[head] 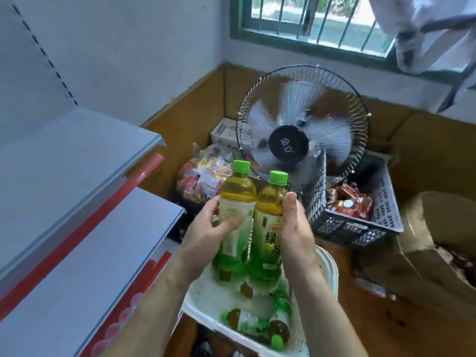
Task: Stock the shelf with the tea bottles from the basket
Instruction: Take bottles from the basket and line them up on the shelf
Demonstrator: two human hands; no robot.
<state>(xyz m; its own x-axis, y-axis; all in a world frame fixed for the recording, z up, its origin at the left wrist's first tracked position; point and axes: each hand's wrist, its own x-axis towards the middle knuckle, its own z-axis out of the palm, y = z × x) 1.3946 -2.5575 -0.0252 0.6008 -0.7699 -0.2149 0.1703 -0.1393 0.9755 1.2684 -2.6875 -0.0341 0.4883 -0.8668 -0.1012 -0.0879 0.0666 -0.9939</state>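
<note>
Two green-capped tea bottles stand upright side by side above the white basket [331, 269]. My left hand [208, 238] grips the left tea bottle [235, 199] around its label. My right hand [296, 233] holds the right tea bottle [269, 228] from its right side. More tea bottles [257, 323] lie on their sides in the basket below. The grey shelf [64, 163] with red price strips fills the left, its boards bare.
A black-caged fan [304, 130] stands just behind the bottles. A bag of snacks [203, 176] sits at its left, a crate of packets [360, 210] at its right. Cardboard boxes [432, 243] lie on the floor at far right. A barred window [322, 19] is above.
</note>
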